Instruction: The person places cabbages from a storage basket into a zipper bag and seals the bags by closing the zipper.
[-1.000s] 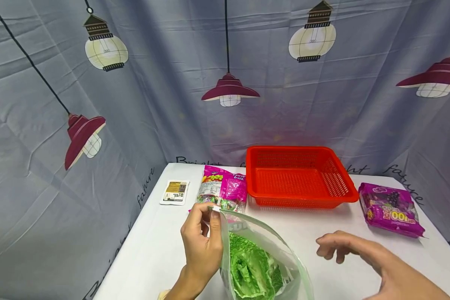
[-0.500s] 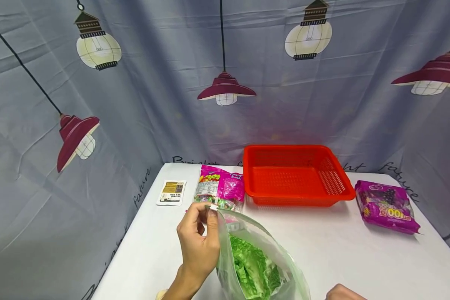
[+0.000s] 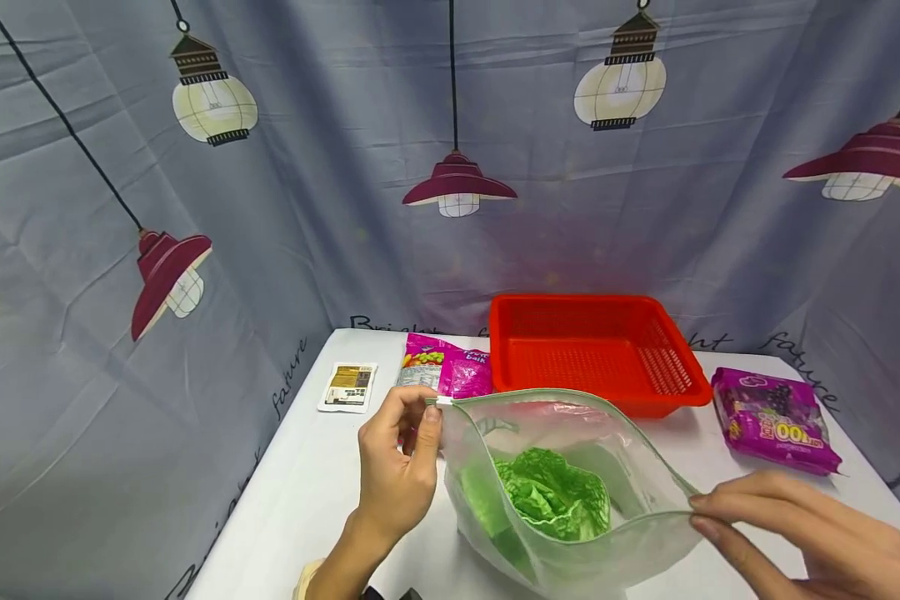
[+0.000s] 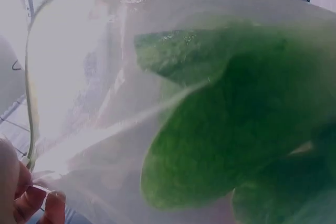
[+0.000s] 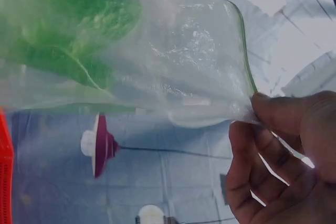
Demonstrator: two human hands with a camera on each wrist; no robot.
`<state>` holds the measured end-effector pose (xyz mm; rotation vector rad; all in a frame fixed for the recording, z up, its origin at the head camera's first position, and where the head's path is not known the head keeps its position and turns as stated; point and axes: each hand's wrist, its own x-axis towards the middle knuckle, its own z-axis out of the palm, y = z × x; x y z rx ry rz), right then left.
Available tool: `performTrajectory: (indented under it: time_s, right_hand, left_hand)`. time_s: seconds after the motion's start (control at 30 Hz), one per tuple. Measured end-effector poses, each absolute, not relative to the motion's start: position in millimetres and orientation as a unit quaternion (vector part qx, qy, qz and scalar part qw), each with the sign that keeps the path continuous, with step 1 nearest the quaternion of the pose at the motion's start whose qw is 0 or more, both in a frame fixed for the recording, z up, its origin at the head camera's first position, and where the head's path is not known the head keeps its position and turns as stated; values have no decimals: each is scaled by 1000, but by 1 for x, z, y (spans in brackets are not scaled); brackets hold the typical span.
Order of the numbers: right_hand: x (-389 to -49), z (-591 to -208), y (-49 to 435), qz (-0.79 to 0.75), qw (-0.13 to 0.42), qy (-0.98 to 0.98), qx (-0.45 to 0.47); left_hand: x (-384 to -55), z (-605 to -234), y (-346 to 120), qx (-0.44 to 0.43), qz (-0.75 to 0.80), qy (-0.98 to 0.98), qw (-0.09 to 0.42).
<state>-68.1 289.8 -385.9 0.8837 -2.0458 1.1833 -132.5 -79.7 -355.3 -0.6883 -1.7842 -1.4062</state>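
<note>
A translucent zip bag (image 3: 630,550) with a green-edged mouth hangs between both hands, its top gaping wide. Inside sits a leafy green cabbage (image 3: 558,500), whose broad leaves show through the plastic in the left wrist view. My left hand (image 3: 401,475) pinches the bag's left top corner between thumb and fingers, right at the white zip slider (image 3: 442,401). At the opposite corner my right hand (image 3: 810,533) pinches the rim; the right wrist view shows thumb and fingertips meeting on the plastic there. The bag's bottom lies partly outside the head view.
Behind the bag on the white table (image 3: 285,500) stands a red plastic basket (image 3: 592,367). A pink candy bag (image 3: 465,371) lies left of it, partly hidden, beside a small white packet (image 3: 348,387). To the right rests a purple snack pack (image 3: 776,421).
My right hand, first apart from the bag, dropped low and now pinches its right corner. The mouth has spread wider to the right. My left hand keeps its hold at the slider.
</note>
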Motion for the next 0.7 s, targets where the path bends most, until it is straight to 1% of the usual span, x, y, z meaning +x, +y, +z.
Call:
performTrajectory:
  time_s: [0.03, 0.1, 0.17, 0.2, 0.3, 0.43, 0.57, 0.67, 0.7]
  right_hand:
    - [-68, -369, 282, 479, 302, -756, 327]
    - [-74, -345, 270, 566, 299, -674, 368]
    - [-78, -327, 260, 628, 290, -610, 388]
    - [-80, -322, 258, 647, 286, -584, 398]
    - [-82, -317, 258, 663, 293, -574, 382]
    - [-82, -321, 265, 653, 313, -612, 317]
    - [-77, -321, 268, 549, 344, -743, 168]
    - [-80, -319, 266, 484, 348, -795, 112]
    - [-83, -318, 265, 475, 353, -797, 119]
  left_hand:
    - [-134, -355, -80, -265, -550, -699, 372]
    - [-135, -355, -82, -255, -560, -700, 363]
    - [-136, -354, -83, -243, -572, -699, 353]
    - [-137, -354, -83, -237, -576, -699, 351]
    - [-138, -355, -84, -226, -584, -698, 347]
    - [-141, -356, -84, -221, -574, -701, 360]
    - [-144, -357, -81, -227, -557, -703, 381]
    - [-147, -357, -79, -239, -541, -698, 403]
    - [-149, -357, -77, -243, -535, -696, 412]
